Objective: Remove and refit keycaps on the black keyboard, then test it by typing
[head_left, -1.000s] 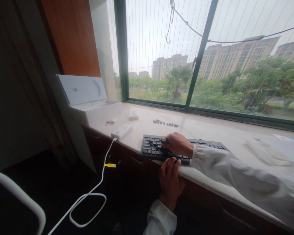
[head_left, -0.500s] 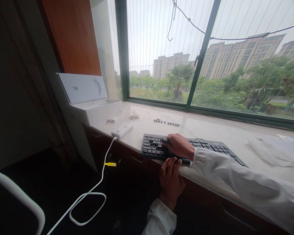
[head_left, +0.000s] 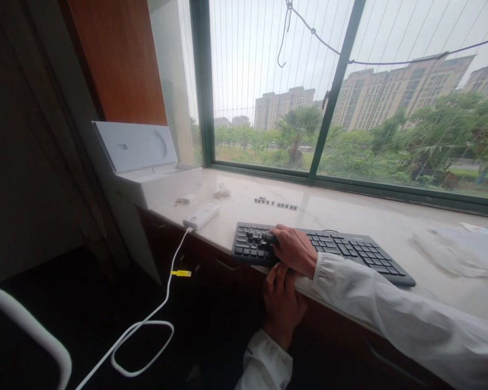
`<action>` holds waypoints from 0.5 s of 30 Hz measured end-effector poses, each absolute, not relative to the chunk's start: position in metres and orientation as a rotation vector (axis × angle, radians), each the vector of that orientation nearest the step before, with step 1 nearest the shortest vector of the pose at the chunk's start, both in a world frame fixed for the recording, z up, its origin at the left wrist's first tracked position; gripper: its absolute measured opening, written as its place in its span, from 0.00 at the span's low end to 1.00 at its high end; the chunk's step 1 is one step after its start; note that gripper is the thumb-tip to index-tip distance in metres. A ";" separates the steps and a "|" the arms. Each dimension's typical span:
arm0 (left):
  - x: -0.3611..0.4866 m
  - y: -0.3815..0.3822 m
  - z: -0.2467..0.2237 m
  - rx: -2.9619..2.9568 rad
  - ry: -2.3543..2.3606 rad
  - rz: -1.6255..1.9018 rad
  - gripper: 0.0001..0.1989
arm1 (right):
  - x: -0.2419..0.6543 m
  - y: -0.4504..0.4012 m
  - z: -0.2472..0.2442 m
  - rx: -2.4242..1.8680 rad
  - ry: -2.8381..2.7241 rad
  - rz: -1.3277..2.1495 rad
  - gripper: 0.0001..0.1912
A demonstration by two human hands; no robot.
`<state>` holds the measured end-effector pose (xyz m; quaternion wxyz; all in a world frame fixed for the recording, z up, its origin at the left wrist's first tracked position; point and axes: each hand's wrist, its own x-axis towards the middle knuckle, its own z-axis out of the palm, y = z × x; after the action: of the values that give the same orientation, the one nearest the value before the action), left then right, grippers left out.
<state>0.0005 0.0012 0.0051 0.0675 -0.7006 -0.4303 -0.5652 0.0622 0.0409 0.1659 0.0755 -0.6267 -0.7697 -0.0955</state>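
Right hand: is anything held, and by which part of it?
The right hand grips a dark object over the keyboard; one end sticks out, but the gripped part is hidden.

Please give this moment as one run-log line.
right hand: over keyboard, holding dark object | left hand: by keyboard's front edge | small pieces: rowed behind keyboard | white box: open

Black keyboard [head_left: 341, 247], 2 white sleeves [head_left: 370, 284], white cable [head_left: 140, 324] with yellow tag [head_left: 181, 273], green window frame [head_left: 203, 81].
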 end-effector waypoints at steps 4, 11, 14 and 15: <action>0.002 0.001 0.007 -2.087 -1.306 -1.743 0.23 | 0.062 0.045 0.164 -1.870 -2.300 -0.279 0.08; 0.006 0.002 0.007 -2.060 -1.348 -1.751 0.18 | 0.061 0.048 0.162 -1.904 -2.316 -0.295 0.07; 0.007 0.002 0.006 -2.052 -1.357 -1.741 0.16 | 0.060 0.048 0.163 -1.922 -2.326 -0.306 0.07; 0.007 0.002 0.007 -2.050 -1.361 -1.749 0.16 | 0.060 0.048 0.163 -1.923 -2.328 -0.307 0.07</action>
<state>0.0070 0.0021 0.0066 0.0614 -0.6778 -0.4500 -0.5782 0.0603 0.0482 0.1625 0.0535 -0.6327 -0.7659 -0.1011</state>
